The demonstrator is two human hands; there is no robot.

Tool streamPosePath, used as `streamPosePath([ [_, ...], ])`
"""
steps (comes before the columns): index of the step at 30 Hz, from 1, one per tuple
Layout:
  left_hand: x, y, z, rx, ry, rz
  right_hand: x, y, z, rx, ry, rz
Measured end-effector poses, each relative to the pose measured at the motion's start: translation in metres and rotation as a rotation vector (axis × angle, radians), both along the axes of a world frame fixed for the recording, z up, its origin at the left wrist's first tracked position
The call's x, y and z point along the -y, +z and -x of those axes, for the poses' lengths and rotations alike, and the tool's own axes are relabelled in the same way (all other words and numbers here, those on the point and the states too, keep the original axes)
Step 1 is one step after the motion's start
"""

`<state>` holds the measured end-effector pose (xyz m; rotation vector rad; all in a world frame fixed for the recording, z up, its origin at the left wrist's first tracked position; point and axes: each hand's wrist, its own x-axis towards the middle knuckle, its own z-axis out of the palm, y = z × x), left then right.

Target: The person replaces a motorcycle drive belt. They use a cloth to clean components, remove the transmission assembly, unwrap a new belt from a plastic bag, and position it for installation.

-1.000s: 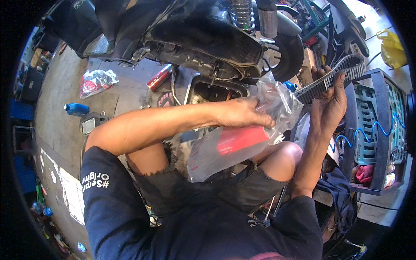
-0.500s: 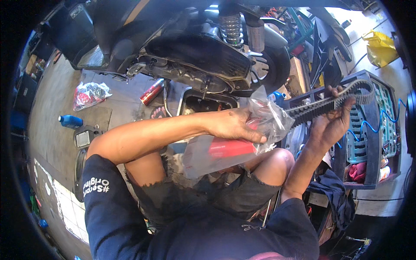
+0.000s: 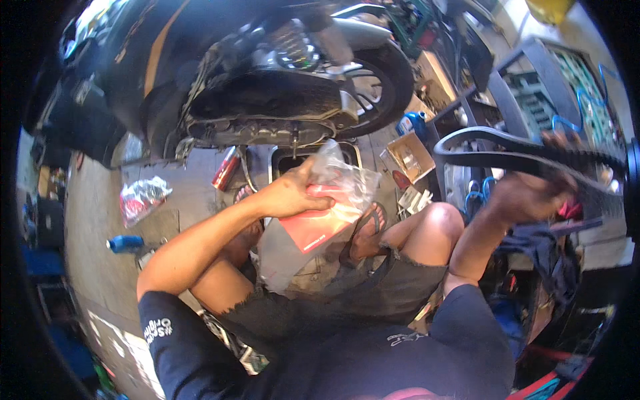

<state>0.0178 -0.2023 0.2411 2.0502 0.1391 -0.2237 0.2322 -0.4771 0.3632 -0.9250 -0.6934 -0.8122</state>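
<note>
My left hand point(image 3: 293, 195) is closed on a clear plastic bag point(image 3: 279, 259), gripping it near its crumpled upper end. Inside the bag shows a red card or packet point(image 3: 317, 228). Off to the right, my right hand point(image 3: 533, 193) holds a black toothed drive belt point(image 3: 490, 137), whose long loop reaches left above my right knee. Motion blurs those fingers, but the belt passes through them. The belt is outside the bag and apart from it. Ahead of both hands stands a scooter point(image 3: 267, 97), its engine side facing me.
A black-rimmed tray point(image 3: 360, 155) lies under the scooter. A small cardboard box point(image 3: 410, 157) and a blue bottle point(image 3: 411, 123) are right of it. Leftward lie a red can point(image 3: 227, 168), a filled plastic bag point(image 3: 143, 199) and another blue bottle point(image 3: 125, 244). A tool cart point(image 3: 500, 80) stands right.
The belt has come away from the bag, moving right with my right hand. My left hand has moved left with the bag. The whole view has also shifted.
</note>
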Motion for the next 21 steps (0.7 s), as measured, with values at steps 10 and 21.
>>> streamPosePath([
  [10,0.018,0.000,-0.030,0.095,0.131,-0.307,-0.048,-0.051,0.067,0.530,0.465,1.009],
  [21,0.007,-0.084,-0.099,0.190,0.375,-0.274,-0.033,-0.046,0.118,0.772,0.536,0.685],
])
